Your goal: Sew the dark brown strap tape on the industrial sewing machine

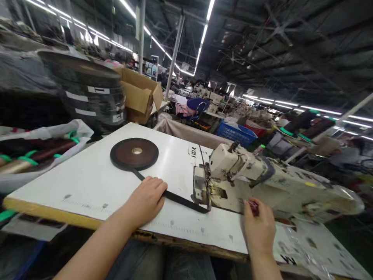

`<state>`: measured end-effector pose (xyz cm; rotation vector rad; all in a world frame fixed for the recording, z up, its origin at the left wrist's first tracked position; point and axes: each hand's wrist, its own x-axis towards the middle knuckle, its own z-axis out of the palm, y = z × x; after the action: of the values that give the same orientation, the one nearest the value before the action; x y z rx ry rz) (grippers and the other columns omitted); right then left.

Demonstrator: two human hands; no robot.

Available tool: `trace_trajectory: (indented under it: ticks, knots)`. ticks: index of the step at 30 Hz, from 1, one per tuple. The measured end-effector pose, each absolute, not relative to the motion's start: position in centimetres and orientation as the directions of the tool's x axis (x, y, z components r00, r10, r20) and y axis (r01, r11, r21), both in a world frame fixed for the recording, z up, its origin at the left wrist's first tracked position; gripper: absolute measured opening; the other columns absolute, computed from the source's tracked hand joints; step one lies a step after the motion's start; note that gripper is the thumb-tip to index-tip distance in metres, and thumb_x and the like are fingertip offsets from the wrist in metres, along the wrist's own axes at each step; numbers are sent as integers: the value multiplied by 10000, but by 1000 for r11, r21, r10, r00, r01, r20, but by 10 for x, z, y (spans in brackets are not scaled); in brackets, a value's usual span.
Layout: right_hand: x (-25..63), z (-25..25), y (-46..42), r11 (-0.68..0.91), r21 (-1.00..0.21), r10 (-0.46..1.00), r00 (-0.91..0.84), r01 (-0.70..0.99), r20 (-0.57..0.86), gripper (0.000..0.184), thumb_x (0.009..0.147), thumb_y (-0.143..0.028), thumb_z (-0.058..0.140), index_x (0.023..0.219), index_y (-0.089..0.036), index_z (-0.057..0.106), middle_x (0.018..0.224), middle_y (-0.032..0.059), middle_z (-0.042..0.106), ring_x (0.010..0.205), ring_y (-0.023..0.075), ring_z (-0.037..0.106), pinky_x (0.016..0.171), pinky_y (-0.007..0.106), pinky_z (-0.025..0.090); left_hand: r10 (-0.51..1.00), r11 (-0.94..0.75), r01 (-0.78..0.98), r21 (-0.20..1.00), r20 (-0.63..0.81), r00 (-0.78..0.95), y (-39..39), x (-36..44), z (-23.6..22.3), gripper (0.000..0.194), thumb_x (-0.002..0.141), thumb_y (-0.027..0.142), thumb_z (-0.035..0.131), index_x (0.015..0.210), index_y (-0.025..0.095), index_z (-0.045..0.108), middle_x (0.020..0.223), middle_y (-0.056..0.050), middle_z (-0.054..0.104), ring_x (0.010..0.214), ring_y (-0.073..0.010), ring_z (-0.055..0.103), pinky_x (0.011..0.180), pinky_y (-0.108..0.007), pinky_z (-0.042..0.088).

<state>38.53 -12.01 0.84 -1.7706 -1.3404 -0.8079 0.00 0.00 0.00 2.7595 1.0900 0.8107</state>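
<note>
A roll of dark webbing tape lies flat on the white sewing table. Its loose strip runs under my left hand and ends close to the sewing machine's needle area. My left hand's fingers curl together over the strip and press it to the tabletop. In front of the machine, my right hand is closed around a small dark red object, mostly hidden by the fingers. The sewing machine takes up the right part of the table, its head beside the strip's end.
Big stacked dark rolls stand beyond the table at left, beside an open cardboard box. Thread cones lie in a white bag at far left. A blue crate sits behind the machine. A ruler scale marks the table's front edge.
</note>
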Motion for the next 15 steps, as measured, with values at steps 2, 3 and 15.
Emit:
trace_trajectory:
  ticks: [2,3,15]
  knots:
    - [385,7,-120,-152,-222,480,269,963,835,547,1006,-644,541,1007,-132,735,908,122,716,832,250,660,824,368,519,651,-747,619,241,451,610,-1,1,2,136,914,82,502,897,181,595,910,-90,642,917,-290,583,908,-464,455]
    - [385,7,-120,-153,-244,474,288,958,832,559,999,-656,544,1021,-129,730,914,127,717,830,252,658,824,372,516,651,-747,620,239,452,610,-1,2,2,138,913,81,502,898,183,594,909,-89,642,918,-289,585,910,-463,455]
    - [373,16,-129,-83,-314,475,314,946,822,408,1101,-411,396,1099,-132,693,968,120,684,936,245,636,876,378,489,627,-766,605,218,463,627,2,-1,-2,124,909,88,516,902,192,582,883,-79,620,887,-292,585,869,-465,451]
